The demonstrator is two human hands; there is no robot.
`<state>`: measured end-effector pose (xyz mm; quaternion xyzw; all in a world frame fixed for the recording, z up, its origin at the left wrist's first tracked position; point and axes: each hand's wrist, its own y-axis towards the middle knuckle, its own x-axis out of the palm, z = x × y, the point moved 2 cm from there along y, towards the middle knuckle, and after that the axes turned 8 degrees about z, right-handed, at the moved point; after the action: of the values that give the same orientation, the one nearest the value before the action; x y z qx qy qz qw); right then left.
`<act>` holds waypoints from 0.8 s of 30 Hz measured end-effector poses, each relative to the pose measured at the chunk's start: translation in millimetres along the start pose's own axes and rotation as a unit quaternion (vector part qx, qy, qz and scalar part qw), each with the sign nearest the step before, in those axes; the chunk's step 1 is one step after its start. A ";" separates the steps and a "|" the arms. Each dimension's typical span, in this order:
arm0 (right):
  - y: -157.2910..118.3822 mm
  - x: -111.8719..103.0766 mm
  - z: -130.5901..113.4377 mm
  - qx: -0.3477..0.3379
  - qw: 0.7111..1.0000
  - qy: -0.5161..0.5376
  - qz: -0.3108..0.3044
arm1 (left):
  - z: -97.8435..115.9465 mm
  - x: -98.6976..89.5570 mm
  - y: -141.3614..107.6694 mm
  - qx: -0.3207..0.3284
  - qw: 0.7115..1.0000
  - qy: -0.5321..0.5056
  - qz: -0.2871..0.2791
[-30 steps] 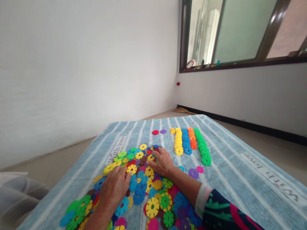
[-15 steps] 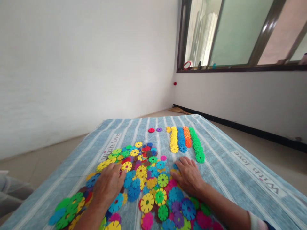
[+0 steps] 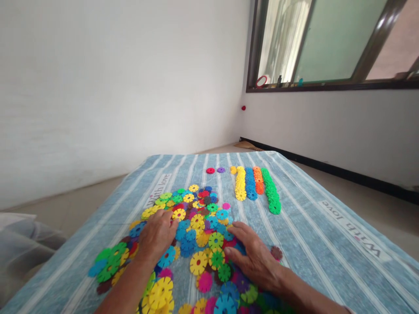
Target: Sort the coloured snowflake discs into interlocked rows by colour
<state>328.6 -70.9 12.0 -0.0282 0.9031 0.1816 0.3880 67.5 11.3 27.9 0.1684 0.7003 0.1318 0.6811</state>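
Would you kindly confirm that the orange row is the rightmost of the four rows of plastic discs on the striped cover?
Not quite: the head view shows the green row rightmost, with the orange row just to its left; the rest stands.

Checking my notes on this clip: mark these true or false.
1. The left hand lies on the heap of coloured plastic discs. True.
2. The right hand holds a yellow disc up in the air. False: it lies spread at the heap's edge, with no disc lifted.
3. The yellow row sits between the blue and orange rows. False: the blue row sits between the yellow row and the orange row.
4. The green row is the rightmost row. True.
5. A red disc and a purple disc lie beyond the heap, apart from it. True.
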 end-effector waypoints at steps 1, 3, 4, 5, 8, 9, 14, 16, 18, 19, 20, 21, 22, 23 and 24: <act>-3.4 -4.1 5.8 0.008 1.000 -0.010 0.005 | 1.1 -1.3 -0.4 -0.002 1.000 0.001 -0.005; -12.9 -12.6 21.3 0.023 0.998 -0.048 0.025 | 3.2 -3.8 -1.1 -0.007 1.000 0.002 -0.016; -19.3 -16.2 29.8 0.030 0.996 -0.070 0.038 | 4.2 -4.9 -1.4 -0.009 1.000 0.003 -0.020; -26.5 -19.0 38.0 0.037 0.994 -0.088 0.048 | 5.1 -5.8 -1.7 -0.010 1.000 0.003 -0.024; -50.0 -19.0 53.9 0.038 0.993 -0.107 0.042 | 6.7 -6.5 -2.2 -0.014 0.999 0.005 -0.030; -56.9 -16.1 55.0 0.027 0.993 -0.105 0.034 | 6.8 -6.3 -2.2 -0.016 0.999 0.007 -0.030; -65.8 12.7 36.2 -0.020 0.996 -0.074 0.039 | 6.9 -4.3 -1.8 -0.011 1.000 0.011 -0.021; -54.6 23.7 22.7 -0.010 0.997 -0.052 0.060 | 7.1 -3.8 -1.8 -0.008 1.000 0.014 -0.022; -38.8 28.6 8.3 -0.012 0.998 -0.018 0.067 | 7.5 -3.5 -1.8 -0.005 1.000 0.018 -0.017; -31.6 27.8 2.3 -0.016 0.998 0.003 0.058 | 7.8 -3.4 -1.8 -0.003 1.000 0.018 -0.012; -26.4 24.2 -1.7 -0.016 0.998 0.021 0.057 | 8.1 -3.3 -1.9 -0.001 1.000 0.018 -0.007; -24.6 18.3 -3.4 -0.016 0.998 0.031 0.059 | 8.4 -3.1 -2.0 0.001 1.000 0.016 -0.002; -26.9 10.5 -2.5 -0.021 0.997 0.033 0.064 | 8.6 -2.9 -2.2 0.002 1.000 0.015 0.002; -33.7 1.9 0.9 -0.034 0.997 0.024 0.070 | 8.8 -2.5 -2.4 0.001 1.000 0.013 0.002; -45.0 -6.2 6.6 -0.052 0.997 0.004 0.064 | 9.0 -2.2 -2.6 -0.001 1.000 0.012 0.001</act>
<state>346.1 -111.1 -1.5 0.0087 0.8937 0.2529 0.3704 76.4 7.7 28.5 0.1669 0.7078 0.1348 0.6730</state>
